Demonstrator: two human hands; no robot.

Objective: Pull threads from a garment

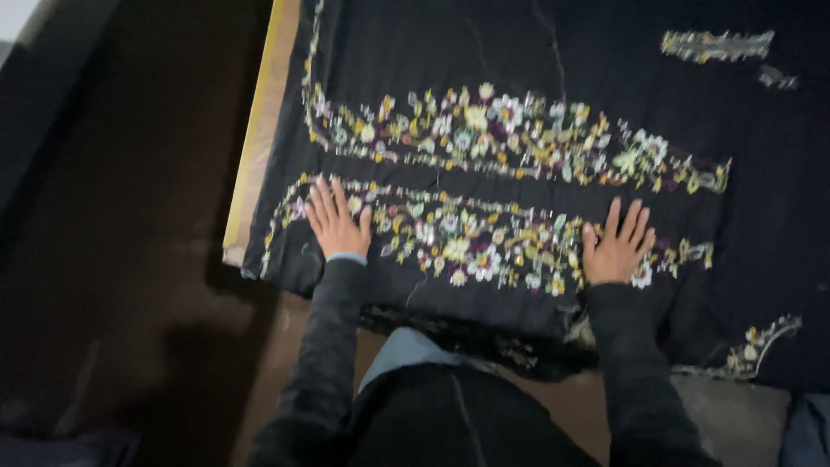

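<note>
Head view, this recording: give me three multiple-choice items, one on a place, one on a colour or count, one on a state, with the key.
1. Where does the left hand rest?
A. On the near embroidered band, toward its left end
B. On the bare wooden edge
C. On the floor

2. What colour is the cloth under the embroidery?
A. White
B. Black
C. Red

3. How is the right hand held?
A. Closed in a fist
B. Pinching a needle
C. Flat, fingers spread

Key: 1 A, the palm lies on the near floral band near the cloth's left side, clear of the wooden edge. 2 B, the fabric around the flowers is black. 3 C, all fingers lie open on the cloth and hold nothing.
</note>
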